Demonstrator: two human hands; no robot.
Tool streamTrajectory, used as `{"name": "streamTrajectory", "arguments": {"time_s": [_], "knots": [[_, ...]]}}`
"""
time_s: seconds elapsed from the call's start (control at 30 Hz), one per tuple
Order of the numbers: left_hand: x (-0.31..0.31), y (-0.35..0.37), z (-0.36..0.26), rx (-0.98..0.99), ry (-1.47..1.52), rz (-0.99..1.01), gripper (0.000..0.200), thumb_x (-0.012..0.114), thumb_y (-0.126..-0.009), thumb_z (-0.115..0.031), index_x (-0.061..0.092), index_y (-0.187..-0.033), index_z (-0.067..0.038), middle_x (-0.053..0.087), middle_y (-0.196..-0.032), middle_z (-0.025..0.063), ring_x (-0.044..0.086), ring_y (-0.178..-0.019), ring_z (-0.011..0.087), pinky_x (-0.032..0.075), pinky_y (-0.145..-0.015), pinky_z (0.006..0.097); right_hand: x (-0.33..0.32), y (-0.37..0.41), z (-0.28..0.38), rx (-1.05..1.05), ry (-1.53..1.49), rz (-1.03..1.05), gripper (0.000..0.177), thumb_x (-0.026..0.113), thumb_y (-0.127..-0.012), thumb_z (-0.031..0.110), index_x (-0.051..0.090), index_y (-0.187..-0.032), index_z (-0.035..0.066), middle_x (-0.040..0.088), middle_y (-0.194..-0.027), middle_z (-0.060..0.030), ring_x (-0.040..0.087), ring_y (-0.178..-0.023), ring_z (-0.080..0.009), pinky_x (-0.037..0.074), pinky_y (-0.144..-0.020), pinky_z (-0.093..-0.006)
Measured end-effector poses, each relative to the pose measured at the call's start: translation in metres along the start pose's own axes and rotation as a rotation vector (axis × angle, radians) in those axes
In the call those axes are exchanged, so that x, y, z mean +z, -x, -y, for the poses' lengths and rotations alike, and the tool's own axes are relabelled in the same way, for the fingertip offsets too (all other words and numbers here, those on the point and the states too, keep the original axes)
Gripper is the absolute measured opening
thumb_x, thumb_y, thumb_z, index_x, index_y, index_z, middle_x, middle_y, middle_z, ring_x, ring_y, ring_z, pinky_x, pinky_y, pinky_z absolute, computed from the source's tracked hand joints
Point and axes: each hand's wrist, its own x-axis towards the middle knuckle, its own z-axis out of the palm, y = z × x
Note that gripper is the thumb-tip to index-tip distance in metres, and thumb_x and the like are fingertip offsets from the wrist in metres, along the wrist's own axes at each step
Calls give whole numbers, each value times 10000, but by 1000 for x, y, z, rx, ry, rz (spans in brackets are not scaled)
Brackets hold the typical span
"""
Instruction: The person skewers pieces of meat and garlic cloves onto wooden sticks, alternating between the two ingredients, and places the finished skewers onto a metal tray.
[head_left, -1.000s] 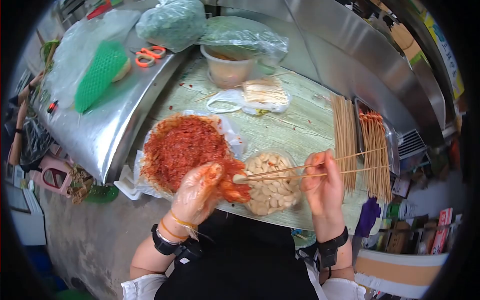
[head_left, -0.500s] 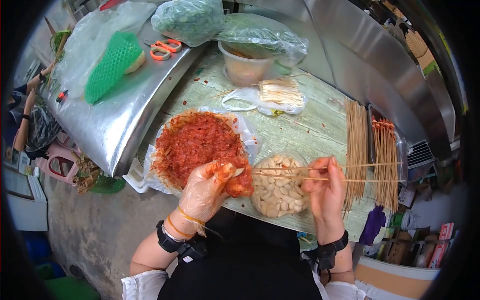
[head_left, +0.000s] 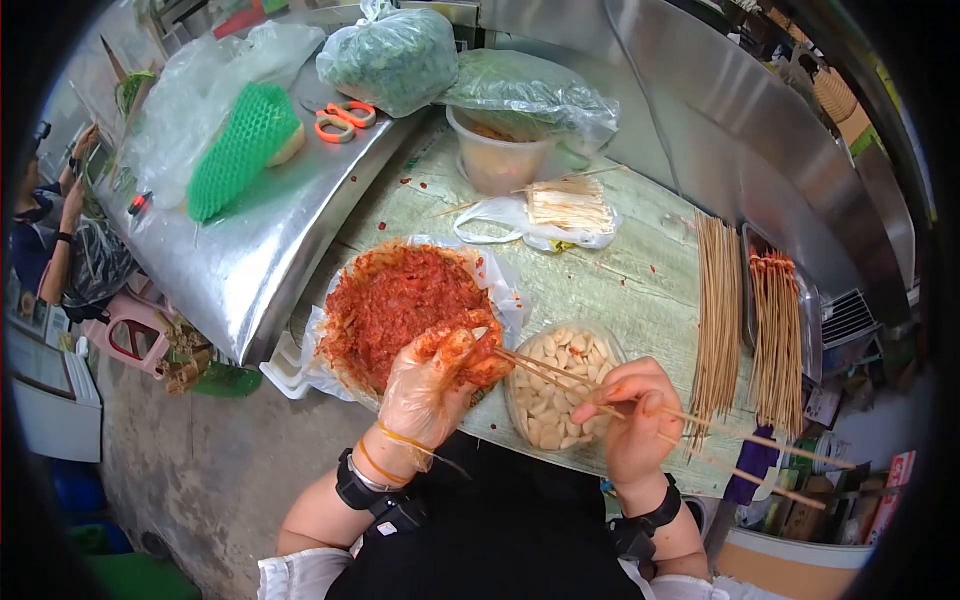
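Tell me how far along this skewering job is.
Done: a batch of loaded skewers lies on the right. In hand: the gloved left hand grips a red piece while the right hand holds two sticks to it. Left: a heap of red mix and a pile of bare sticks.

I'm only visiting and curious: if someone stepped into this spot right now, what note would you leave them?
Left hand, gloved: grip shut on a red coated piece, at the stick tips.
Right hand: grip shut on two sticks.
Things: red mix in the lined bowl by the left hand; white pieces in a tub under the sticks; bare sticks piled to the right.
Done: loaded sticks lie in the far-right tray.
Left: much red mix and many bare sticks are unused.
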Motion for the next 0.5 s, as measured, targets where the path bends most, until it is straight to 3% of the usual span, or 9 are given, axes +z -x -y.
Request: {"name": "streamTrajectory", "arguments": {"time_s": [0.07, 0.1, 0.17, 0.27, 0.33, 0.47, 0.5], "knots": [[3, 0, 1, 2, 14, -7, 348, 619, -882, -155, 534, -1165, 28, 587, -1148, 143, 591, -1031, 245, 491, -902, 403, -4, 2, -6, -161, 239, 117, 388, 354, -990, 330, 498, -853, -2, 485, -808, -148, 585, -537, -205, 500, -512, -290], [5, 0, 1, 0, 33, -8, 338, 609, -888, -146, 532, -1167, 27, 588, -1147, 140, 591, -1030, 245, 492, -900, 400, -2, 3, -3, -166, 240, 117, 388, 354, -990, 330, 498, -853, -2, 485, -808, -148, 585, -537, -205, 500, -512, -290], [7, 0, 2, -1, 52, -6, 328, 599, -893, -137, 531, -1170, 26, 588, -1146, 137, 591, -1028, 246, 493, -898, 397, 5, 4, 4, -209, 340, 100, 335, 381, -984, 291, 586, -872, 52, 623, -760, -94, 601, -696, -198, 490, -620, -307], [9, 1, 4, 18, 83, -57, 307, 580, -904, -125, 528, -1168, 23, 591, -1136, 135, 593, -1022, 244, 496, -892, 395, 8, 2, 5, -288, 377, 177, 296, 411, -971, 257, 602, -907, 40, 626, -776, -92, 606, -686, -208, 491, -612, -301], [7, 2, 6, 25, 82, -73, 367, 540, -922, -120, 457, -1242, 39, 562, -1181, 160, 572, -1060, 238, 503, -889, 340, 7, 0, 7, -372, 456, 231, 265, 439, -957, 240, 605, -922, 37, 627, -805, -96, 606, -682, -218, 494, -601, -303], [8, 3, 7, 61, 89, -66, 340, 523, -930, -117, 469, -1227, 39, 570, -1160, 152, 577, -1051, 228, 507, -889, 337, 10, -3, 11, -539, 526, 386, 168, 536, -894, 172, 610, -948, 31, 623, -877, -111, 613, -675, -242, 506, -555, -315], [11, 3, 6, 78, 103, -88, 300, 534, -925, -110, 501, -1188, 31, 588, -1126, 150, 592, -1017, 240, 509, -882, 379, 11, -5, 11, -540, 527, 387, 168, 536, -894, 172, 610, -948, 31, 623, -877, -111, 613, -675, -242, 506, -555, -315]]}}
